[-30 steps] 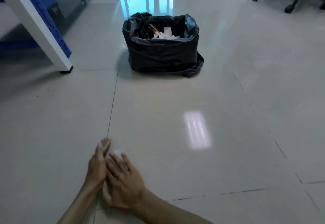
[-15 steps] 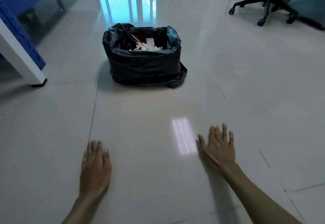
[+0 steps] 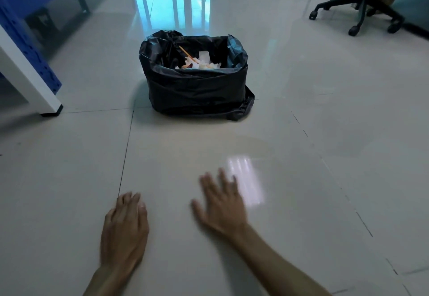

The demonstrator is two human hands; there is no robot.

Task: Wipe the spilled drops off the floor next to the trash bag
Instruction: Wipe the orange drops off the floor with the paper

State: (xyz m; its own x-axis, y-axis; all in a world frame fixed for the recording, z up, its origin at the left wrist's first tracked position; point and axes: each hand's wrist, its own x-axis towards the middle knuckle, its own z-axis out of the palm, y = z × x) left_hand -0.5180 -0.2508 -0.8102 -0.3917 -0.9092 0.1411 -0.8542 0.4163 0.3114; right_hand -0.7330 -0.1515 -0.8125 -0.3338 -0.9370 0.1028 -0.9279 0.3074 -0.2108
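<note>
Trash bag point(image 3: 196, 86), black and open, holding paper scraps, stands on the tiled floor point(image 3: 301, 156) well beyond both sets of fingers. Left hand point(image 3: 124, 228) lies flat, fingers together, empty. Right hand point(image 3: 222, 205), blurred, spreads its fingers, holding nothing. No drops are discernible on the glossy tiles.

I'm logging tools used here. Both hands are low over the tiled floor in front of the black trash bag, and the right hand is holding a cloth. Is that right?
Not quite. The head view shows the right hand bare, fingers spread, with no cloth in it. The rest holds: it and the left hand are low over the tiled floor in front of the black trash bag.
</note>
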